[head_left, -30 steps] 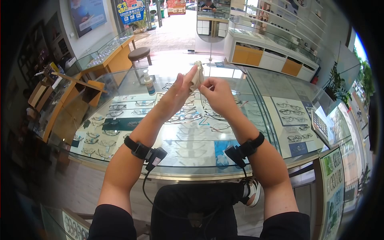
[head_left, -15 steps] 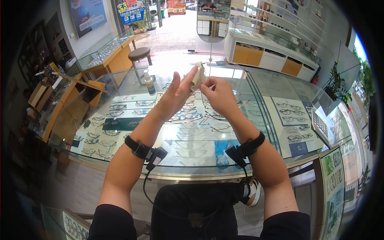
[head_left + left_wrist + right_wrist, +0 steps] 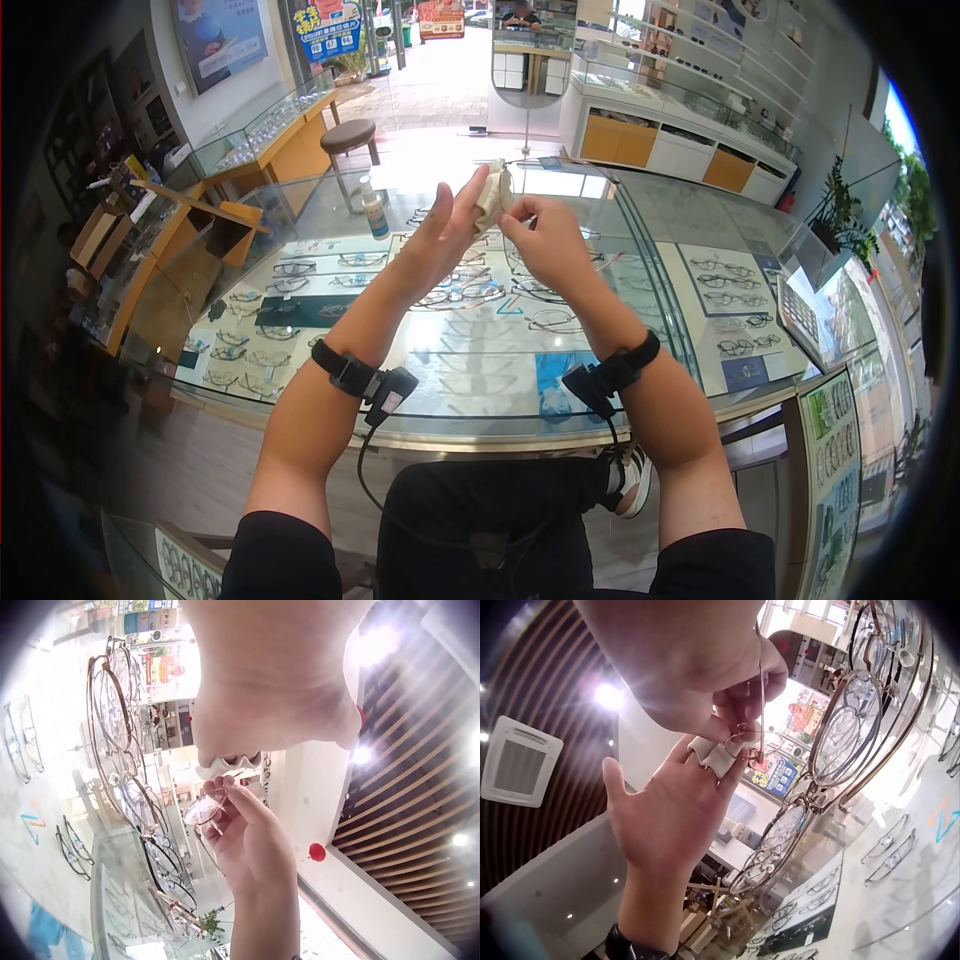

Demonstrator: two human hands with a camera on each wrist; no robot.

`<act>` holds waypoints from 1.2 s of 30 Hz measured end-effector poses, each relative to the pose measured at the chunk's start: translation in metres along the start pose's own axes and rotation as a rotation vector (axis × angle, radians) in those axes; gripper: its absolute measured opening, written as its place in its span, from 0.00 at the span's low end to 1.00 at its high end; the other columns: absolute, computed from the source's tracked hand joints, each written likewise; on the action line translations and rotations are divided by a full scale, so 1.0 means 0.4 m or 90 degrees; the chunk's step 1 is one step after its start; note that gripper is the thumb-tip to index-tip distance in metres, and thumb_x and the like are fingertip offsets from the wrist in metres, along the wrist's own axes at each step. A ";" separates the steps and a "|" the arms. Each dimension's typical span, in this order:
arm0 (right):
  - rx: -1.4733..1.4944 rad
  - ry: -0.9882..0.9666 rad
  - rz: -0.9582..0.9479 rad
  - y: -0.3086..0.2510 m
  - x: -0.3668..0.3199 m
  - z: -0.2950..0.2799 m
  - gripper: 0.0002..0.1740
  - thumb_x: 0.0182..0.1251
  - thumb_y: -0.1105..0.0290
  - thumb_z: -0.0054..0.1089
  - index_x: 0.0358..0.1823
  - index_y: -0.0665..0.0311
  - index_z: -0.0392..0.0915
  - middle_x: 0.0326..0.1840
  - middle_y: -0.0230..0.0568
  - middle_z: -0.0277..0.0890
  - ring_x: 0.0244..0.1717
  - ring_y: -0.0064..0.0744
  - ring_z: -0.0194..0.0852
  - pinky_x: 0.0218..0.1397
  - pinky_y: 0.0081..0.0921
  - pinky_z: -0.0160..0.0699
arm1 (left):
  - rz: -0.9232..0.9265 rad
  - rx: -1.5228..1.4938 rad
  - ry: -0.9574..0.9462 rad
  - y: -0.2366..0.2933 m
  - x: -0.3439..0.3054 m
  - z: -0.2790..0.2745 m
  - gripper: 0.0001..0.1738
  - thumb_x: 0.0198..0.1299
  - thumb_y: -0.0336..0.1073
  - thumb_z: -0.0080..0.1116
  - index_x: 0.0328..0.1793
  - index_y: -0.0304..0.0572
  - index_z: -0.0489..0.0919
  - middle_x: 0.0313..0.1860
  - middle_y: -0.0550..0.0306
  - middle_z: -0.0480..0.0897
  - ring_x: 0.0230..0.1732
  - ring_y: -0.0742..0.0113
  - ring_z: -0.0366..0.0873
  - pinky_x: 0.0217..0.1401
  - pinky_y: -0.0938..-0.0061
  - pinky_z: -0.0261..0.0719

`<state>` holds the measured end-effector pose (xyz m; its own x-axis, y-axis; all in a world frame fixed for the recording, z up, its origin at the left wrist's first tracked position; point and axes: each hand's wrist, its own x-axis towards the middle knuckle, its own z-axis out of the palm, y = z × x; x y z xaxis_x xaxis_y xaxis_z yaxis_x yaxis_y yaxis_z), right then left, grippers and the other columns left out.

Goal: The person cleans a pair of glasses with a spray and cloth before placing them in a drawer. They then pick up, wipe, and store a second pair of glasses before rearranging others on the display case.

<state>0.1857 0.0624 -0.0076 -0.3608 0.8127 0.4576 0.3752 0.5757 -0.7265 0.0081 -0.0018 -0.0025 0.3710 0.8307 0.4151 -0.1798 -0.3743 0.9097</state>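
Note:
My left hand (image 3: 671, 810) is raised over the glass counter, thumb spread wide and the visible index finger straight. A cream cloth (image 3: 718, 757) lies in folds across its other fingers, hiding their tips. Close against the cloth, my right hand (image 3: 545, 235) pinches a pair of thin-rimmed eyeglasses (image 3: 206, 806) between thumb and curled fingers. One clear lens shows beside the right fingertips in the left wrist view. A thin temple of the glasses runs past the right hand in the right wrist view. In the head view the glasses are mostly hidden behind the hands.
Rows of eyeglasses (image 3: 290, 268) fill the display counter (image 3: 420, 432) under the hands. A spray bottle (image 3: 373, 208) stands on the glass left of the hands. A calculator (image 3: 797, 312) lies at the right. A round stool (image 3: 348, 136) stands beyond the counter.
My left thumb has spread away from the index finger, and the cloth has shifted and unfolded slightly over the fingers. The right hand stays in almost the same place.

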 end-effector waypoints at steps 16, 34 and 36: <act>-0.002 -0.007 -0.007 -0.008 -0.007 0.001 0.13 0.67 0.63 0.65 0.37 0.69 0.84 0.36 0.49 0.87 0.41 0.49 0.85 0.49 0.41 0.80 | -0.014 0.044 0.006 -0.026 0.004 -0.012 0.63 0.72 0.81 0.22 0.89 0.28 0.34 0.90 0.39 0.46 0.91 0.53 0.40 0.90 0.59 0.33; 0.040 0.043 0.000 -0.017 -0.005 -0.006 0.14 0.69 0.62 0.66 0.38 0.69 0.85 0.32 0.45 0.86 0.32 0.37 0.82 0.41 0.36 0.78 | -0.052 0.008 0.310 -0.008 0.008 -0.040 0.25 0.74 0.28 0.38 0.68 0.33 0.82 0.61 0.44 0.86 0.60 0.61 0.86 0.69 0.69 0.81; 0.052 0.046 -0.015 -0.017 -0.006 -0.004 0.13 0.69 0.63 0.68 0.38 0.69 0.84 0.25 0.31 0.78 0.26 0.18 0.69 0.31 0.23 0.69 | -0.065 -0.033 0.310 -0.009 0.006 -0.050 0.27 0.70 0.27 0.39 0.69 0.32 0.82 0.61 0.42 0.86 0.61 0.60 0.85 0.69 0.69 0.81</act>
<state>0.1854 0.0567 -0.0029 -0.3057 0.8052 0.5082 0.2956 0.5876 -0.7532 -0.0085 0.0098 -0.0050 -0.0776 0.9626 0.2595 -0.2146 -0.2703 0.9385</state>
